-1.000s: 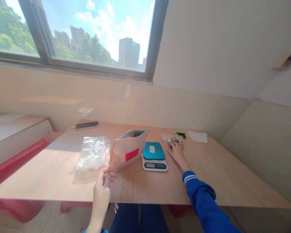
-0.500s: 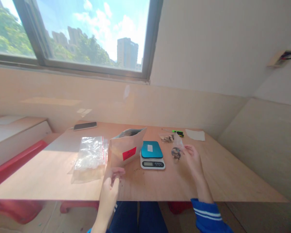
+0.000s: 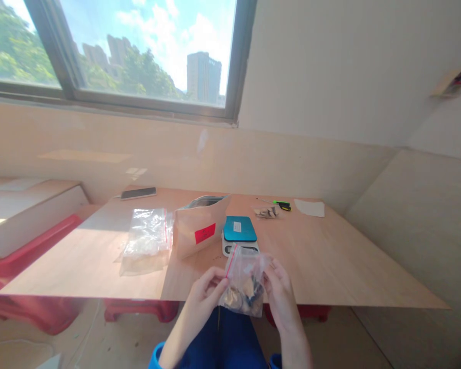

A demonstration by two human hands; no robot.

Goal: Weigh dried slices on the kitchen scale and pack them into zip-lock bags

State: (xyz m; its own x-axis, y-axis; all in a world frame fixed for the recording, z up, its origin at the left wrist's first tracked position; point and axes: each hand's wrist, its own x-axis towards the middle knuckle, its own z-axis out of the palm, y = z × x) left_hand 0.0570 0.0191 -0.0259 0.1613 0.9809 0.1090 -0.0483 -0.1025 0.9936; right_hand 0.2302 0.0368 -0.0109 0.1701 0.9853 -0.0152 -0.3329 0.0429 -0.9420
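Both hands hold a small clear zip bag (image 3: 244, 285) with a red seal strip and several small dark and tan pieces inside, in front of the table's near edge. My left hand (image 3: 204, 292) pinches its left side and my right hand (image 3: 279, 293) pinches its right side. Just behind the bag stands a small scale (image 3: 239, 233) with a teal top. Left of the scale stands an open brown paper pouch (image 3: 200, 228) with a red label.
A pile of clear zip bags (image 3: 146, 241) lies left of the pouch. At the far side of the wooden table (image 3: 330, 266) are a phone (image 3: 138, 193), a small bag of parts (image 3: 266, 212), a green-handled tool (image 3: 281, 204) and a white sheet (image 3: 309, 207). Red stools (image 3: 30, 256) stand at left.
My right hand picked a small bag from the far pile and brought it toward me. My left hand left the pouch's lower edge and took the bag's other side.
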